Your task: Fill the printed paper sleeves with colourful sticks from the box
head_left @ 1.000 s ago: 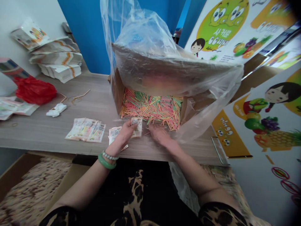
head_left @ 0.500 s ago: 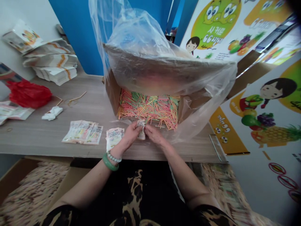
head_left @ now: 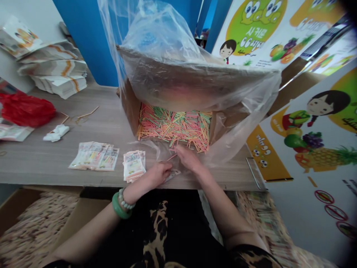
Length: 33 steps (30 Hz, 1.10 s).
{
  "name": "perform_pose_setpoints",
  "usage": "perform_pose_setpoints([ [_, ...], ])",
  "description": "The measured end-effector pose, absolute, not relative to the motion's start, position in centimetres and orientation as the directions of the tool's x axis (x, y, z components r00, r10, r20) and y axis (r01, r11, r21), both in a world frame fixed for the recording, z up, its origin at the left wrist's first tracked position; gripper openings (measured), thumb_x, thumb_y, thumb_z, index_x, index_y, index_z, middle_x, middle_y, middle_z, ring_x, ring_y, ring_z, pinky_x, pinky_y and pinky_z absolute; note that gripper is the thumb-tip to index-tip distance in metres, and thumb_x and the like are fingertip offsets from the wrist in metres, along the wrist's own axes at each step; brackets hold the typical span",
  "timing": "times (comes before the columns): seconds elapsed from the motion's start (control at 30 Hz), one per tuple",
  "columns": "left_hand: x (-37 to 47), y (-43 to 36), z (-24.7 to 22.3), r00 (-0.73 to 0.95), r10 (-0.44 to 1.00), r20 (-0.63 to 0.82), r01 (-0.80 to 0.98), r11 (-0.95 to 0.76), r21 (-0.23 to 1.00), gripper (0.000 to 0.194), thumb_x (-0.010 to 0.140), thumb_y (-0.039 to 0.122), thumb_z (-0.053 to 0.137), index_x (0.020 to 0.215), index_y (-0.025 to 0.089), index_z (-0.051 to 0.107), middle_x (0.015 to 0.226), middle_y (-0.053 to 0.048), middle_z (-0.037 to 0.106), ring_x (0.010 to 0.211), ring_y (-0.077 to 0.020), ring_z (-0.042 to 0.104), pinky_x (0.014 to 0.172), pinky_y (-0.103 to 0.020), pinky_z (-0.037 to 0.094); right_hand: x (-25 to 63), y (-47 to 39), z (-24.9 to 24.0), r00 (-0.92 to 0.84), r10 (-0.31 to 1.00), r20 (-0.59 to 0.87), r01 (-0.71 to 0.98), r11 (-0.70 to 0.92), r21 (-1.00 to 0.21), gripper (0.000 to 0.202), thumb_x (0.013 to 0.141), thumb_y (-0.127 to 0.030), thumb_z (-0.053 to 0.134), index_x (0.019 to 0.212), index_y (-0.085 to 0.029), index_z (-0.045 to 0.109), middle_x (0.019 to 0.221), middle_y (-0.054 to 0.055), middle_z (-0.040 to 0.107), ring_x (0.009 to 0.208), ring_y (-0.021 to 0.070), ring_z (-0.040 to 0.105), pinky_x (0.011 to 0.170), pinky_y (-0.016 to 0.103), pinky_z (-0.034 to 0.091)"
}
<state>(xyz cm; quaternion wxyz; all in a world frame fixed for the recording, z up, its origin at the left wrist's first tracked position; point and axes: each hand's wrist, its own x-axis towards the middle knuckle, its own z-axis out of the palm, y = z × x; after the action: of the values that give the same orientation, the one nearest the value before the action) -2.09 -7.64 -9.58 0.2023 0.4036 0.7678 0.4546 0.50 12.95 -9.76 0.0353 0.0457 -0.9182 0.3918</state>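
My left hand (head_left: 158, 174) is closed over the table's front edge, with a small printed plastic packet (head_left: 174, 173) showing by its fingers, mostly hidden. My right hand (head_left: 189, 159) has its fingertips pinched at a thin pink stick (head_left: 173, 157), just in front of the box opening. Many thin pink, green and yellow sticks (head_left: 175, 126) fill the bottom of the plastic-lined cardboard box (head_left: 131, 108). Left of my left hand lies a small pile of printed packets (head_left: 134, 165). Farther left, filled packets (head_left: 95, 156) overlap in a row, coloured sticks visible inside.
Clear plastic liner (head_left: 237, 149) spills over the box front onto the table (head_left: 111, 126). On the left are a red plastic bag (head_left: 28, 109), a crumpled tissue (head_left: 56, 133) and banded stacks of packets (head_left: 58, 74). A printed carton (head_left: 306, 156) stands at right. Open boxes of packets (head_left: 41, 219) sit below.
My hands have moved apart; the left has come down toward the table edge with the packet lower. A pink stick now shows at my right fingertips. The view has shifted slightly.
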Motion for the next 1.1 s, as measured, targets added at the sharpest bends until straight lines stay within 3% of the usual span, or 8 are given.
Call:
perform_pose_setpoints([
  [0.1,-1.2,-8.0,-10.8,-0.510,0.854,0.104,0.562,0.240,0.792,0.022,0.082,0.009,0.053,0.064,0.021,0.060,0.085,-0.009,0.072,0.090,-0.0245,0.067,0.088,-0.038,0.052,0.8,11.7,-10.6,-0.978,-0.188,0.089,-0.207,0.836,-0.509,0.013,0.094,-0.018,0.050,0.096,-0.022,0.063,0.101,0.008,0.067,0.100,0.0239,0.059,0.089,0.035,0.044],
  [0.23,-1.5,-8.3,-11.1,-0.478,0.876,0.061,0.597,0.273,0.754,0.022,0.080,0.007,0.054,0.063,0.019,0.057,0.088,-0.009,0.074,0.092,-0.0243,0.068,0.090,-0.038,0.051,0.1,11.5,-11.2,-0.971,-0.231,0.054,-0.229,0.852,-0.471,0.008,0.091,-0.017,0.058,0.084,-0.020,0.061,0.088,0.007,0.067,0.089,0.0226,0.061,0.084,0.034,0.044],
  [0.4,-1.9,-8.7,-11.1,-0.503,0.865,0.007,0.533,0.304,0.790,0.019,0.082,0.010,0.057,0.065,0.018,0.062,0.107,-0.009,0.075,0.100,-0.0227,0.067,0.094,-0.036,0.050,-1.1,12.8,-11.0,-0.991,-0.087,0.101,-0.132,0.755,-0.642,0.020,0.097,-0.035,0.047,0.083,-0.022,0.053,0.083,0.005,0.062,0.080,0.0195,0.058,0.076,0.032,0.045],
  [0.57,-1.9,-8.6,-11.7,-0.582,0.813,-0.016,0.442,0.333,0.833,0.015,0.080,0.014,0.061,0.086,0.019,0.074,0.102,-0.007,0.076,0.102,-0.0241,0.066,0.091,-0.033,0.050,-1.5,12.5,-12.4,-0.963,0.199,0.180,-0.142,0.190,-0.971,0.019,0.091,-0.040,0.041,0.085,-0.024,0.050,0.083,0.001,0.059,0.078,0.0176,0.056,0.077,0.033,0.049],
  [0.77,-2.4,-8.6,-10.5,-0.626,0.775,-0.090,0.289,0.338,0.896,0.017,0.083,0.017,0.057,0.089,0.018,0.074,0.096,-0.007,0.075,0.090,-0.0218,0.068,0.083,-0.032,0.051,-1.1,11.7,-14.3,-0.960,0.255,0.114,-0.110,0.028,-0.994,0.020,0.079,-0.038,0.063,0.092,-0.024,0.058,0.085,-0.001,0.060,0.080,0.0169,0.056,0.082,0.032,0.047],
  [0.83,-3.0,-7.6,-9.5,-0.691,0.723,-0.008,0.285,0.282,0.916,0.016,0.084,0.019,0.057,0.083,0.019,0.073,0.105,-0.008,0.075,0.106,-0.0246,0.066,0.091,-0.034,0.050,-0.8,11.7,-14.2,-0.971,0.224,0.087,-0.093,-0.019,-0.995,0.026,0.078,-0.037,0.063,0.101,-0.024,0.060,0.088,-0.001,0.062,0.080,0.0168,0.057,0.079,0.031,0.047],
  [0.93,-4.0,-5.0,-8.2,-0.729,0.671,0.134,0.324,0.166,0.932,0.013,0.082,0.017,0.061,0.077,0.020,0.072,0.118,-0.009,0.072,0.136,-0.0287,0.048,0.106,-0.038,0.042,-0.4,11.5,-13.9,-0.976,0.199,0.084,-0.089,-0.017,-0.996,0.025,0.078,-0.036,0.064,0.100,-0.024,0.061,0.090,-0.001,0.064,0.081,0.0174,0.058,0.077,0.030,0.048],
  [1.1,-4.2,-1.9,-7.9,-0.669,0.738,0.092,0.242,0.099,0.965,0.012,0.081,0.021,0.064,0.084,0.020,0.075,0.098,-0.006,0.076,0.110,-0.0262,0.064,0.097,-0.038,0.047,0.1,11.1,-13.8,-0.943,0.286,0.172,-0.173,0.024,-0.985,0.019,0.079,-0.039,0.064,0.084,-0.024,0.053,0.086,0.000,0.060,0.081,0.0177,0.056,0.078,0.031,0.047],
])
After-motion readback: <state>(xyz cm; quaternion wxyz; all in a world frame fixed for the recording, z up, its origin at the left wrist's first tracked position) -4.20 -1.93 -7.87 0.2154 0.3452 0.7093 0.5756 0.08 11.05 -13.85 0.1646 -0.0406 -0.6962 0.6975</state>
